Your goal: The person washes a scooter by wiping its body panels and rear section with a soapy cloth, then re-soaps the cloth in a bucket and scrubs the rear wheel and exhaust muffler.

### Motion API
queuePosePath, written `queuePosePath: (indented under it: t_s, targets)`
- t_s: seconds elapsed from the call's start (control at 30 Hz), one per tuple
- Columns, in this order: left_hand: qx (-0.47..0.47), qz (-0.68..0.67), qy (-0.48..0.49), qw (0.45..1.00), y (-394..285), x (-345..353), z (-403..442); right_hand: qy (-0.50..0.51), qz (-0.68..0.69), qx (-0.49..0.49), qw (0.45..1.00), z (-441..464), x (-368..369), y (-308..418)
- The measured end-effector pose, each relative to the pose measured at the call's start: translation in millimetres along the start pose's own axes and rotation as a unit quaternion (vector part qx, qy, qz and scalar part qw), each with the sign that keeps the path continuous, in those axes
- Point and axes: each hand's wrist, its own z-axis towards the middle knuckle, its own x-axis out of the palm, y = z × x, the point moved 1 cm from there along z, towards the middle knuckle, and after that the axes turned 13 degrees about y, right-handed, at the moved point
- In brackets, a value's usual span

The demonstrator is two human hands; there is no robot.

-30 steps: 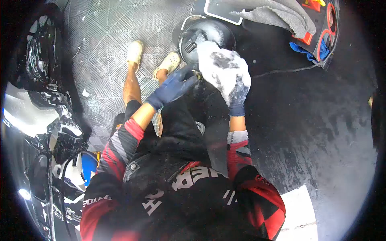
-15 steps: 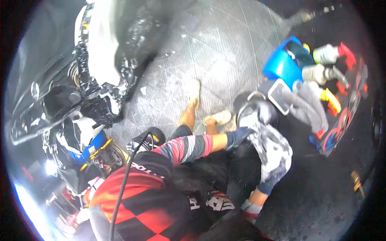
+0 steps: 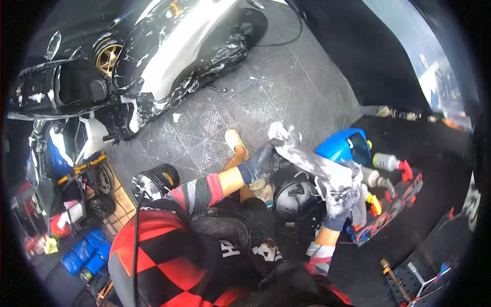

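A soapy grey cloth, streaked with white foam, is stretched between my two gloved hands. My left hand, in a dark blue glove, is closed round its left end. At the right, my right hand, gloved too, is closed at the bunched, foamy lower end; its fingers are mostly hidden by the cloth. Below the cloth stands a black bucket, partly covered by it.
A blue jug and several spray bottles stand beside a red-handled carrier on the right. A foam-covered black and white motorcycle is at upper left. Blue bottles lie at lower left. A black hose crosses my shoulder.
My left hand has raised its end of the cloth up and away from the bucket. The cloth now spans above the bucket instead of hanging over its side. The view has shifted.
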Motion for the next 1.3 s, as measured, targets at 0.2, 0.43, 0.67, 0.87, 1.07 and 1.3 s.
queuePosePath:
  t_s: [0.2,0.43,0.67,0.87,1.07,1.3]
  targets:
    - [0.308,0.388,-0.053,0.867,-122,18,-10,0.179,-0.124,0.054,0.975,118,19,-97]
    - [0.303,0.552,-0.12,0.768,-217,78,-29,0.297,-0.184,0.336,0.875,225,218,-98]
    - [0.323,0.695,-0.171,0.619,-247,55,-45,0.466,-0.213,0.034,0.858,288,348,-198]
    - [0.395,0.588,-0.179,0.682,-251,13,-88,0.501,-0.235,0.007,0.833,304,432,-214]
    - [0.508,0.443,-0.298,0.676,-271,-83,-165,0.479,-0.344,-0.154,0.793,261,530,-237]
    - [0.454,0.604,-0.472,0.455,-270,-265,-248,0.429,-0.455,-0.232,0.745,180,654,-323]
